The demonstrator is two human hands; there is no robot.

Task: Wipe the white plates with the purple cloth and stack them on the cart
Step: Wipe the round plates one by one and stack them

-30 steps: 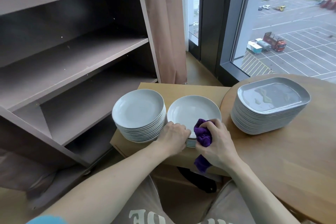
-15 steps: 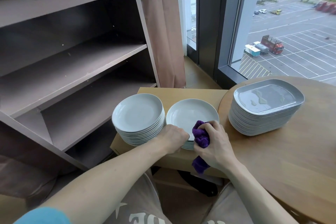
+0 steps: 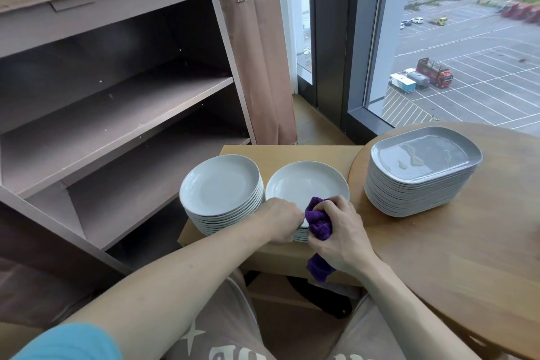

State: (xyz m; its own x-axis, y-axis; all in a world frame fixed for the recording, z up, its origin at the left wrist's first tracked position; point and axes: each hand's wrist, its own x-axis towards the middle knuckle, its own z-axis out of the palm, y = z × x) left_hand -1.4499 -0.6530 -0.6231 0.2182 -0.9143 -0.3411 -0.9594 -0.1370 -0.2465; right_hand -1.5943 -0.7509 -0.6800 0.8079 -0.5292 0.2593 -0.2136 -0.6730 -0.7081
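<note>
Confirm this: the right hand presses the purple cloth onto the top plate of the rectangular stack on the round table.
Wrong on the stack. In the head view the right hand presses the purple cloth onto the top plate of a round stack on the low wooden stand; the rectangular stack on the round table is untouched.

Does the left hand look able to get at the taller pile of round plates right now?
Probably yes. The taller pile sits just beside the left hand, with nothing between them. But the hand appears to grip the rim of the neighbouring plate, so it would have to let go first.
</note>
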